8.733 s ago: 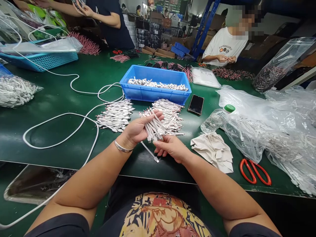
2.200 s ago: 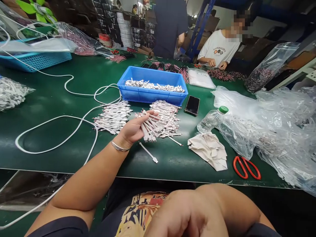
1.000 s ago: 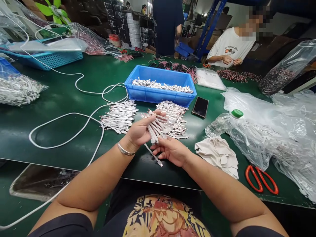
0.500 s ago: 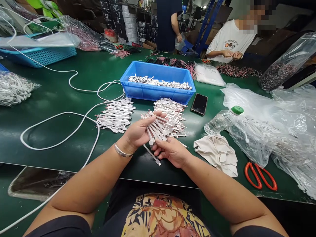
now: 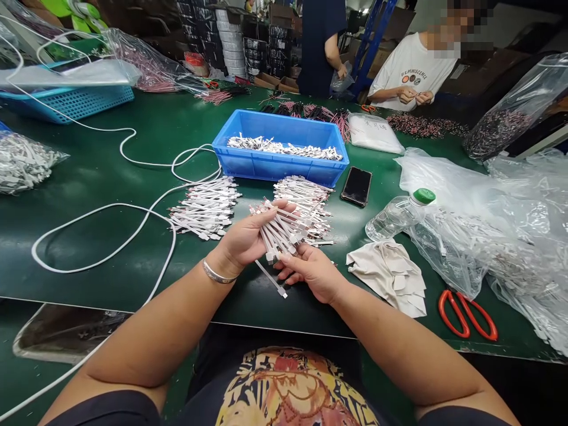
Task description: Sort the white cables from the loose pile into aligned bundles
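A bundle of short white cables point(image 5: 278, 232) is held above the green table. My left hand point(image 5: 248, 236) wraps round its upper left side, the thumb lying across the cables. At the connector ends, my right hand point(image 5: 314, 272) grips the bundle's lower right side with curled fingers. One loose cable point(image 5: 271, 279) slants out below the hands. Two piles of similar cables lie beyond, a left pile point(image 5: 206, 207) and a right pile point(image 5: 306, 198) partly hidden by the bundle. Behind them stands a blue bin point(image 5: 279, 168) with more white pieces inside.
To the right are a phone point(image 5: 357, 186), a clear bottle point(image 5: 393, 218), a cloth point(image 5: 388, 275), red-handled scissors point(image 5: 467, 313) and bagged cables point(image 5: 501, 236). A long white cord point(image 5: 102, 260) loops on the left. Two people stand across the green table point(image 5: 106, 290).
The whole view has shifted slightly. Both hands keep their hold on the bundle, with the right fingers moved a little. The standing person in dark clothes appears further right.
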The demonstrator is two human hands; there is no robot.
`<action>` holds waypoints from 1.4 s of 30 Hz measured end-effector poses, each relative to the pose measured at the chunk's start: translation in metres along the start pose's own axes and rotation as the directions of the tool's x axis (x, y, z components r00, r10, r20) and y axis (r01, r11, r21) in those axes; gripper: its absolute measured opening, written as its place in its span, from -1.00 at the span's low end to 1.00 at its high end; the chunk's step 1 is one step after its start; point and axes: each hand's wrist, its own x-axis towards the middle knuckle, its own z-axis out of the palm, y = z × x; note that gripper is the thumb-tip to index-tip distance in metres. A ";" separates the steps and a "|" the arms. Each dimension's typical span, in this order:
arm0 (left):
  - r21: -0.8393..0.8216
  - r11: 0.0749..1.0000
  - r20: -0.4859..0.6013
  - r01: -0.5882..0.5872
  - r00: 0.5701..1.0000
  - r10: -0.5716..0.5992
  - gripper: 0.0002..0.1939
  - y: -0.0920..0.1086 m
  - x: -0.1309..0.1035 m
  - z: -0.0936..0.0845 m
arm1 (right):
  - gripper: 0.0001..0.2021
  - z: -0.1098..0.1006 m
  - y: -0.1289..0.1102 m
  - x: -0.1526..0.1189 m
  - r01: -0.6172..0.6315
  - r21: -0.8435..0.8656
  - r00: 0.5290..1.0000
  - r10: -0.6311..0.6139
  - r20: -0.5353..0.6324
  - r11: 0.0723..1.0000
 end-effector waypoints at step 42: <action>0.017 1.000 0.020 -0.010 1.000 0.010 -0.78 -0.001 0.002 -0.004 | -0.67 -0.004 0.006 0.003 0.052 -0.081 0.998 -0.054 -0.033 0.995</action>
